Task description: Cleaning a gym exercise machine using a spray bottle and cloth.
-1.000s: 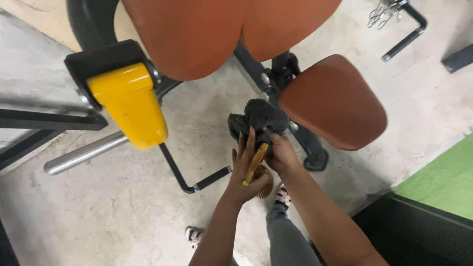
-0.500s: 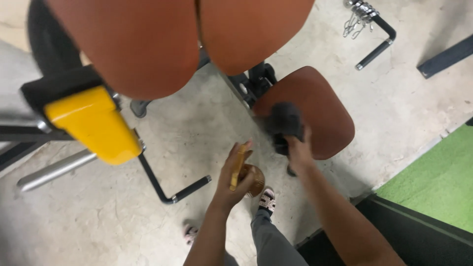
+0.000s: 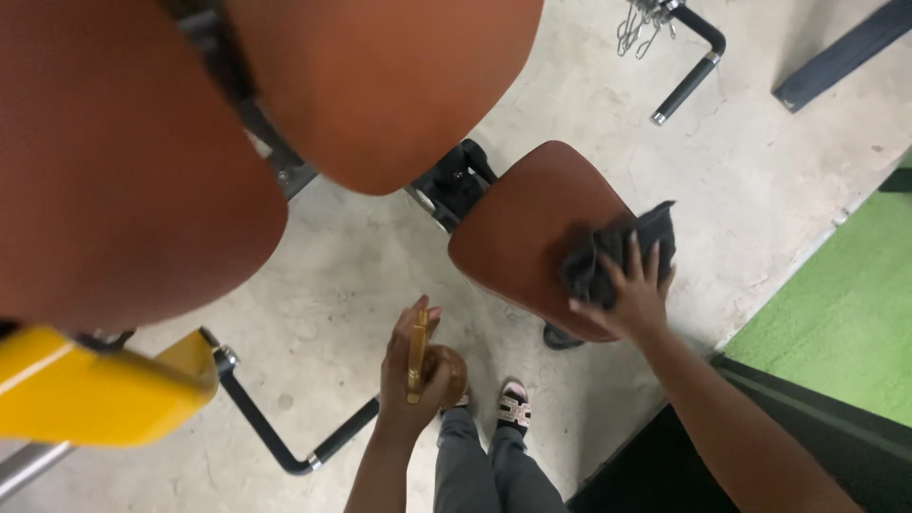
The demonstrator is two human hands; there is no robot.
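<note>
Dark cloth (image 3: 617,249) lies under the flat, spread right hand (image 3: 634,290) on the brown seat pad (image 3: 532,228); the left hand (image 3: 410,370) grips an amber bottle (image 3: 445,372).

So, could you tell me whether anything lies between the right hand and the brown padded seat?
Yes: a dark grey cloth lies between the right hand and the brown padded seat. The spread fingers press the cloth flat against the seat's right side, so the palm does not visibly touch the padding.
</note>
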